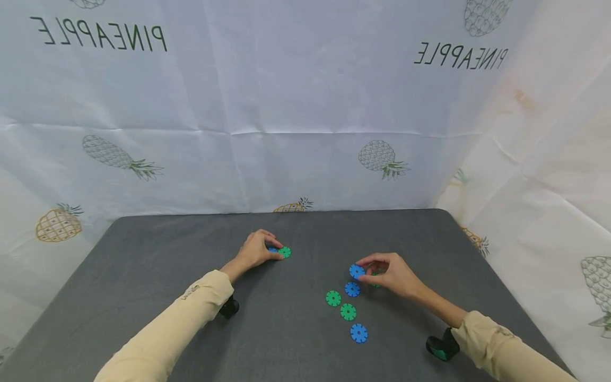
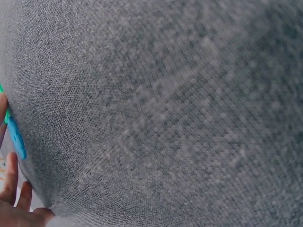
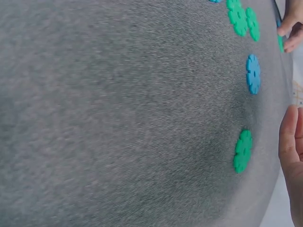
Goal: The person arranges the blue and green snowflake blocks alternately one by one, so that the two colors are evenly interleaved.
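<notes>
My left hand [image 1: 255, 250], on the far part of the table, has its thumb and fingertips about a green notched disc [image 1: 285, 252]. A blue notched disc [image 1: 272, 249] shows between those fingers, touching or overlapping the green one; the join is partly hidden. Between thumb and fingertips, my right hand [image 1: 389, 273] pinches another blue notched disc [image 1: 356, 271]. Beneath that hand lies a green disc [image 3: 243, 151], mostly covered in the head view. Just nearer is a flat blue disc [image 1: 352, 289]. The left wrist view catches fingers [image 2: 10, 179] at its edge.
Two green discs [image 1: 333, 298] [image 1: 348, 312] and one blue disc [image 1: 359, 333] lie loose on the dark grey table [image 1: 277, 329], nearer to me than the right hand. A white curtain [image 1: 305, 95] printed with pineapples hangs behind the table and along its right side.
</notes>
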`<action>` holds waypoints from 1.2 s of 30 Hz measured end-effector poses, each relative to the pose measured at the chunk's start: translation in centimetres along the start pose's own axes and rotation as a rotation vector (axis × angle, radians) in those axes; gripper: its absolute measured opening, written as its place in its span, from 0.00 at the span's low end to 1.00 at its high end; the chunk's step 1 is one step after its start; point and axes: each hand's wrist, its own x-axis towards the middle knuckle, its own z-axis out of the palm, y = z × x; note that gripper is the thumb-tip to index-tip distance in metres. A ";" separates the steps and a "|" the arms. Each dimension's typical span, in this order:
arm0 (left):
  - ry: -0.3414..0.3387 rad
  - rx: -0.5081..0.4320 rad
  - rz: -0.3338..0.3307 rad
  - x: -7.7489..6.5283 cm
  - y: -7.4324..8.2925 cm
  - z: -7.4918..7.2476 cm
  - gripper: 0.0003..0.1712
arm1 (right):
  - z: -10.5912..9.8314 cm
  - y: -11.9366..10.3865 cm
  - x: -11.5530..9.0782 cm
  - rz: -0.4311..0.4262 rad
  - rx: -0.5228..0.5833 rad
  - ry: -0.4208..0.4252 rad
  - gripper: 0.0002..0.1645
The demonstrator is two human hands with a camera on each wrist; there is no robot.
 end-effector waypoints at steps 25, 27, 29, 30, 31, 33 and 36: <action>-0.015 0.104 -0.072 0.2 1.5 -0.3 0.10 | 2.7 0.0 5.7 0.024 0.014 -0.067 0.18; -0.012 0.105 -0.064 0.2 1.5 -0.3 0.10 | 3.2 -0.1 6.2 0.021 0.004 -0.067 0.18; -0.005 0.110 -0.047 0.2 1.4 -0.4 0.10 | 3.6 -0.1 6.7 0.018 -0.014 -0.065 0.18; -0.004 0.111 -0.042 0.2 1.4 -0.4 0.10 | 3.8 -0.1 7.0 0.015 -0.022 -0.065 0.17; -0.003 0.113 -0.039 0.2 1.4 -0.4 0.10 | 4.0 -0.1 7.2 0.014 -0.027 -0.063 0.17; -0.003 0.117 -0.032 0.1 1.5 -0.5 0.10 | 4.4 -0.1 7.8 0.011 -0.026 -0.058 0.17; -0.001 0.118 -0.023 0.0 1.6 -0.6 0.09 | 5.0 -0.2 8.6 0.014 -0.020 -0.045 0.17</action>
